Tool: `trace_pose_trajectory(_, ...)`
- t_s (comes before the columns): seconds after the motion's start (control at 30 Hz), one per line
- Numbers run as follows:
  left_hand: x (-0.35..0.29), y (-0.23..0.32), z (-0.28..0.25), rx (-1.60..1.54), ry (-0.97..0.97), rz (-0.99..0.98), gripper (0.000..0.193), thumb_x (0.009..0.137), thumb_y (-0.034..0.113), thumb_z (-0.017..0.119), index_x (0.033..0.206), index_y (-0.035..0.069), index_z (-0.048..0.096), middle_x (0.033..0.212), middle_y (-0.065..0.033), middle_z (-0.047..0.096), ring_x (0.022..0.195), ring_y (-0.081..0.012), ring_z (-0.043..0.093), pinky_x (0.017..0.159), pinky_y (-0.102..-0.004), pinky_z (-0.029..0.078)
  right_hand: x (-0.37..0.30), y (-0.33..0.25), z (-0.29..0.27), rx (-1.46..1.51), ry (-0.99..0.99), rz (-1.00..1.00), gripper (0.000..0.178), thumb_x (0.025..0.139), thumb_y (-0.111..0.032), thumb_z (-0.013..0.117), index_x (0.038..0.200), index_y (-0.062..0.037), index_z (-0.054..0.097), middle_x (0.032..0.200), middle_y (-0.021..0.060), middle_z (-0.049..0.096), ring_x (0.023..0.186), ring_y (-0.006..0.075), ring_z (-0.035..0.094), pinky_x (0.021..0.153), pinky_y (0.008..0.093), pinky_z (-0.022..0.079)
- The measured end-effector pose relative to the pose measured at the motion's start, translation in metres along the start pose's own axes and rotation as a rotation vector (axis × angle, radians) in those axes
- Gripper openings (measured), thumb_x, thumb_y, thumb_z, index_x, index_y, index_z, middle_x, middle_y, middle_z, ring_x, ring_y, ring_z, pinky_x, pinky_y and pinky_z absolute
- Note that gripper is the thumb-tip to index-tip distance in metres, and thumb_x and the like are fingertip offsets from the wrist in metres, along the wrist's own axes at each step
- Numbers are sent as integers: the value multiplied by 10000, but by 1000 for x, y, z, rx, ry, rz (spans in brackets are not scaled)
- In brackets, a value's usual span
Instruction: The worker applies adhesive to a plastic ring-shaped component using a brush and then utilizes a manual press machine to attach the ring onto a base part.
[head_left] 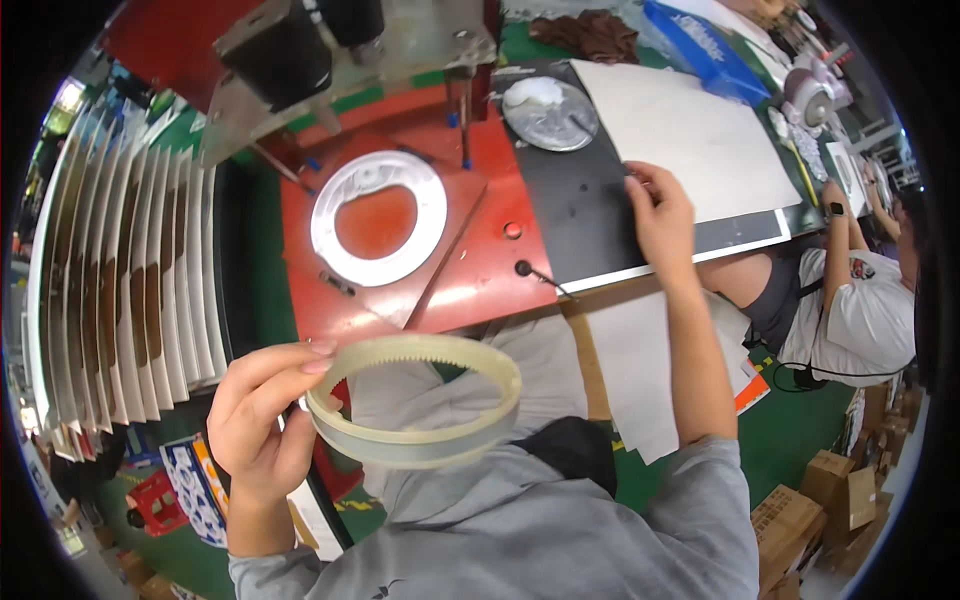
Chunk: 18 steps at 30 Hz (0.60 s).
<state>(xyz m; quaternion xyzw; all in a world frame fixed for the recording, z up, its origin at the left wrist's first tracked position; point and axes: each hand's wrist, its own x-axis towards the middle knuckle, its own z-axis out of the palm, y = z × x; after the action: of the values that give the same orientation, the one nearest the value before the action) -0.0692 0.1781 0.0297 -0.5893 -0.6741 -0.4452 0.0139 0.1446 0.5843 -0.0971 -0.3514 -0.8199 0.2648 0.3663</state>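
Note:
My left hand [262,412] grips a pale plastic ring gear [420,398] with inner teeth, held level in front of my chest. My right hand [660,212] reaches forward and rests with curled fingers on the black mat [575,215], at the edge of a large white sheet [690,135]; what the fingers pinch I cannot tell. A flat silver metal ring [378,217] lies on the red fixture plate [480,270] between the two hands.
A round metal dish [550,113] with white paste stands behind the mat. A rack of upright white sheets [120,280] fills the left. A press head [330,50] hangs above the fixture. Another person [850,300] sits at right, cardboard boxes [820,500] below.

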Motion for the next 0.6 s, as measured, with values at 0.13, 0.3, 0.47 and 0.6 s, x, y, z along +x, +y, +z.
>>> trace_pose_trajectory(0.13,-8,-3,-5,16,-34,-136,310,886,-78,698,1196,-67,700,1073,-162,659,985,-253,679,878,-322,543,-4,4,8,-241,83,-199,167,914,-41,721,1081,-37,727,1070,159,705,1015,381,650,910,452,520)
trace_pose_trajectory(0.3,-34,-17,-10,-100,84,-387,271,1040,60,638,1267,-89,647,1101,-118,640,964,-178,678,872,-281,527,-12,-75,2,17,153,-277,95,953,-32,697,1043,-9,716,1010,160,697,944,359,671,836,422,537)
trace_pose_trajectory(0.47,-5,-23,30,-323,288,-545,202,1059,65,626,1230,-41,633,1036,-85,704,928,-126,676,870,-254,528,-45,-178,5,302,87,-628,217,811,31,747,1016,-42,752,936,104,717,800,276,665,720,384,530)
trace_pose_trajectory(0.6,10,-36,49,-392,372,-563,92,1031,23,661,1087,-13,597,987,-70,674,892,-99,640,805,-238,506,-68,-231,45,320,-283,-654,359,822,-207,850,1092,-30,692,1079,108,614,1034,306,604,871,434,488)
